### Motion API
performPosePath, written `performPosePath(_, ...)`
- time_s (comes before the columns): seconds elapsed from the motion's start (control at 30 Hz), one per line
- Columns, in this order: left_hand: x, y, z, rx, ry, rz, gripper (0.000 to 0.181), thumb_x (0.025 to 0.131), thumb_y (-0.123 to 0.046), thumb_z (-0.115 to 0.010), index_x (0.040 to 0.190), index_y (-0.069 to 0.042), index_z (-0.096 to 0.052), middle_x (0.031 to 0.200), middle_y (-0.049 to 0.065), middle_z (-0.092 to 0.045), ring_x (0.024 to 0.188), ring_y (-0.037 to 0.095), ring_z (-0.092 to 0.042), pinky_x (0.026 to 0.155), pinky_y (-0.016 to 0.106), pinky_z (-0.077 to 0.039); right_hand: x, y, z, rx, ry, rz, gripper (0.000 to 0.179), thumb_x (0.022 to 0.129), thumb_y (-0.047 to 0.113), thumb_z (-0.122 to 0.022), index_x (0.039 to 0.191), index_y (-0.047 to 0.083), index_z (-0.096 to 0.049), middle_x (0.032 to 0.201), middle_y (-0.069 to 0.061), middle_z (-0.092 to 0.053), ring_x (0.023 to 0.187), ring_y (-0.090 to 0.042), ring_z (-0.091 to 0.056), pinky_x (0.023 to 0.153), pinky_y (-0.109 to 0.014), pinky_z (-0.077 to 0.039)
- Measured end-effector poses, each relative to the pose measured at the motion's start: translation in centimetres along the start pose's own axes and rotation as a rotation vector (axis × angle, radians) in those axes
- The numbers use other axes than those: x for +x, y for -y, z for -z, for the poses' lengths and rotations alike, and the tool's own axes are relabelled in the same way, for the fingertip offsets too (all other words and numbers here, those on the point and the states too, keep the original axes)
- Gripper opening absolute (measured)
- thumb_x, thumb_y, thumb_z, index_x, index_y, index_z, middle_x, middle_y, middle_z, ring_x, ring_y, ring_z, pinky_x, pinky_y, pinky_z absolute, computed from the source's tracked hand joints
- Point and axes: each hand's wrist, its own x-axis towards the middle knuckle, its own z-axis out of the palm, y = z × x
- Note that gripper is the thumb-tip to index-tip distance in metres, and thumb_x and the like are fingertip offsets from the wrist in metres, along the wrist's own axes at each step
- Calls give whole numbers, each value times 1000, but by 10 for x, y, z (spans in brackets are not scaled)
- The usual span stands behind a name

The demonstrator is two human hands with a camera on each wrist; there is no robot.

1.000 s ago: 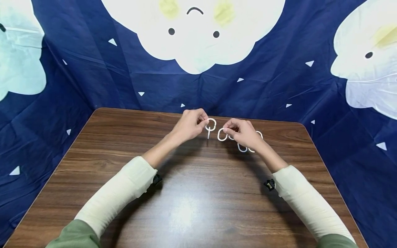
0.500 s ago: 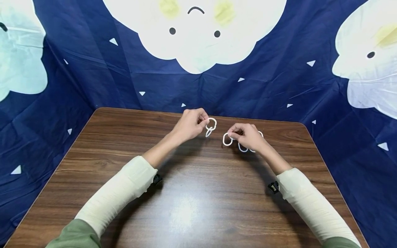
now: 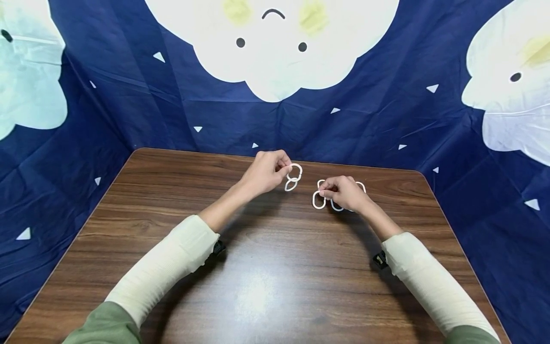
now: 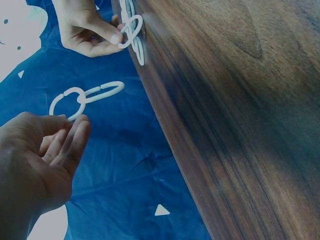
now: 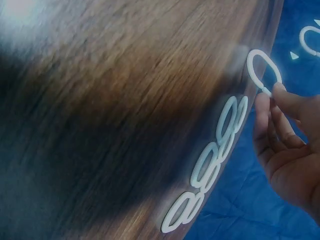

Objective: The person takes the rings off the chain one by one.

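Note:
My left hand (image 3: 267, 172) pinches a white oval plastic chain link (image 4: 73, 90) at its edge between thumb and fingers. A second white link (image 4: 111, 84) is threaded through it and dangles free. Over the table's back right, my right hand (image 3: 345, 192) pinches a separate white link (image 5: 253, 70) by one end. Below that hand lie several loose white links (image 5: 199, 165), grouped along the table's edge in the right wrist view; the hand partly covers them in the head view. Whether the right-hand link touches the table, I cannot tell.
The brown wood-grain table (image 3: 180, 191) has rounded back corners. Dark blue cloth (image 3: 215, 114) with white clouds and small triangles hangs behind and at both sides. Light sleeves (image 3: 161, 267) cover the forearms, with a small black device (image 3: 380, 260) by the right one.
My right hand has moved right and nearer to me with its link, away from the left hand. The left hand has stayed almost in place, while its hanging link has swung and turned.

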Motion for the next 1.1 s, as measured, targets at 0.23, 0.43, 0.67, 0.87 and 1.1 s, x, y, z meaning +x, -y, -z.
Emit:
performPosePath(0.23, 3, -2, -2, -6, 6, -4, 7, 106, -12, -77, 104, -7, -79, 95, 6, -83, 86, 19, -73, 84, 36, -60, 2, -4, 2, -16, 22, -23, 5, 101, 11, -84, 103, 8, -85, 98, -7, -87, 90, -17, -74, 87, -36, -56)
performPosePath(0.43, 5, -4, -5, -4, 13, -6, 8, 106, -13, -76, 105, -7, -79, 97, 6, -83, 87, 20, -74, 86, 37, -61, 5, -7, 3, -41, 34, -36, 5, 101, 14, -84, 102, 9, -86, 97, -3, -87, 92, -19, -75, 89, -38, -56)
performPosePath(0.67, 6, -6, -9, -15, 18, -15, 7, 106, -13, -76, 104, -7, -79, 95, 6, -84, 85, 19, -74, 85, 37, -61, 6, -11, 1, -54, 31, -65, 4, 102, 15, -84, 100, 11, -86, 95, -2, -86, 92, -18, -74, 88, -37, -56)
performPosePath(0.87, 7, -5, -10, -16, 18, -19, 8, 106, -13, -76, 104, -6, -79, 95, 6, -84, 84, 19, -73, 83, 36, -60, 6, -13, 0, -56, 32, -75, 5, 101, 15, -85, 98, 11, -86, 93, -2, -86, 91, -18, -73, 88, -37, -55)
performPosePath(1.1, 7, -5, -11, -22, 25, -20, 8, 106, -12, -76, 105, -5, -80, 96, 7, -84, 85, 19, -74, 83, 36, -60, 4, -16, 0, -66, 36, -82, 4, 101, 14, -85, 98, 11, -86, 90, -1, -85, 86, -15, -69, 83, -35, -52)
